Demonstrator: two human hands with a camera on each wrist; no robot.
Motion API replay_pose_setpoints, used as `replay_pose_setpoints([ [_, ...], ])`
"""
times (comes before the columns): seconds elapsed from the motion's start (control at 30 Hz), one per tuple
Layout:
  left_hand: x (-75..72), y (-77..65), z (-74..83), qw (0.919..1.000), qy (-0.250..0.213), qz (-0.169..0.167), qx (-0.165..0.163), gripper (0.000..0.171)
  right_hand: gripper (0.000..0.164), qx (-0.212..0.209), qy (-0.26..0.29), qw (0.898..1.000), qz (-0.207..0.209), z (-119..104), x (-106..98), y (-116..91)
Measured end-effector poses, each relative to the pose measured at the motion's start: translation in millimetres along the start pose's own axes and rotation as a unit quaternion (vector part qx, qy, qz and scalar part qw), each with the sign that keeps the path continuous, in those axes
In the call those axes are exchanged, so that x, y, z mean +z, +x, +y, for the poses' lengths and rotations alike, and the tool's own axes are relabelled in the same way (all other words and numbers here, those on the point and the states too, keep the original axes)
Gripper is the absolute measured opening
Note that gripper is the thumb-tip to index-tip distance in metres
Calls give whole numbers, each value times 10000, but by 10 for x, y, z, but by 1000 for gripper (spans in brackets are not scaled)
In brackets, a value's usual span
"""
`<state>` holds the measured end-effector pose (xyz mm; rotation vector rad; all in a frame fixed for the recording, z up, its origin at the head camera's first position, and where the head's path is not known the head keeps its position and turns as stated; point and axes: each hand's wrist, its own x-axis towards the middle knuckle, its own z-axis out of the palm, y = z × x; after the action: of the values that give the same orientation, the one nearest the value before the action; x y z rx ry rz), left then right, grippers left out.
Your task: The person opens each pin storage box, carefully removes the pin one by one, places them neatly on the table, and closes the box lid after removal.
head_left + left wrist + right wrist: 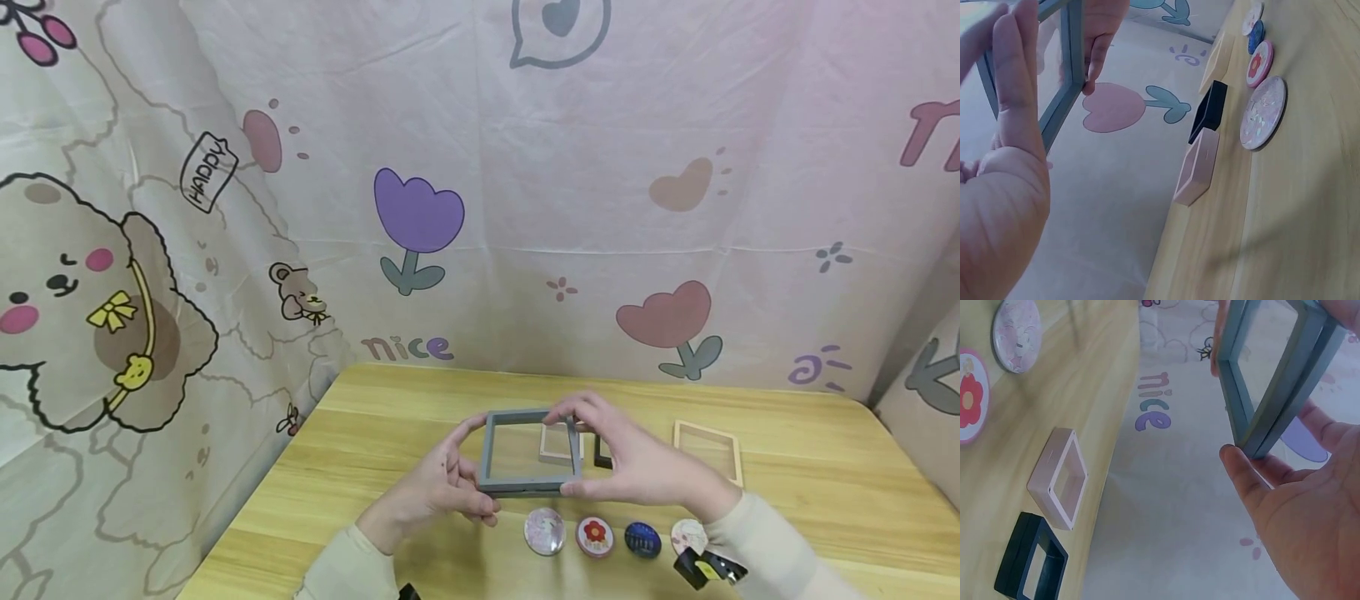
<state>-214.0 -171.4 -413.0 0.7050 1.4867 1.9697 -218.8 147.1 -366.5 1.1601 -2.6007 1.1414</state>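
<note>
Between both hands, raised above the table, is a grey square display frame [528, 485] with a clear film across its middle. My left hand [444, 482] grips its left side, fingers at the upper and lower left corners. The right hand [633, 458] pinches the right side, with the thumb at the lower corner and fingers at the upper one. In the right wrist view a seam runs along the grey frame's edge. A pale pink frame [1054, 481] stands on the table behind it, beside a black frame [1015, 562]. The right hand partly hides the black one in the head view.
A light wood-coloured frame [738, 458] lies at the right. Along the front are round badges: a pale glittery one [543, 532], one with a red flower [595, 537], a dark blue one [642, 540] and a whitish one [686, 532] partly covered. A printed cloth [510, 317] hangs behind.
</note>
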Motion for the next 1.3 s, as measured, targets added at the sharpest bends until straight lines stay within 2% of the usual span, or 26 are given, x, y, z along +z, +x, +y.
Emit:
replay_pose_setpoints([
  [0.13,-4,1,10,9998,-160,-73,-97,120,70,-11,-103,9999,30,-9,26,-37],
  [0.27,16,5,11,9999,-63,25,-87,113,76,-35,-77,9999,109,-2,56,-70],
  [0.37,26,2,6,10000,32,92,-18,111,88,-50,144,9997,184,17,87,-101],
  [0.47,28,2,-3,9999,84,65,49,113,97,161,630,9976,238,26,118,-158],
  [0.6,31,14,-17,9998,140,-9,134,114,94,529,1556,9864,80,21,155,-267],
  [0.73,40,27,-26,9997,204,-3,146,113,89,565,2511,9661,-215,5,194,-347],
  [0.8,46,32,-27,9996,252,6,139,113,90,579,2836,9569,-234,-1,210,-364],
  [0.97,72,34,-14,9993,338,31,134,113,95,664,3150,9467,-126,-3,238,-375],
  [1.17,80,34,-8,9990,417,49,124,112,98,748,3194,9446,-105,12,268,-403],
  [1.3,74,43,-4,9976,686,124,20,111,99,855,3223,9427,-99,33,291,-420],
])
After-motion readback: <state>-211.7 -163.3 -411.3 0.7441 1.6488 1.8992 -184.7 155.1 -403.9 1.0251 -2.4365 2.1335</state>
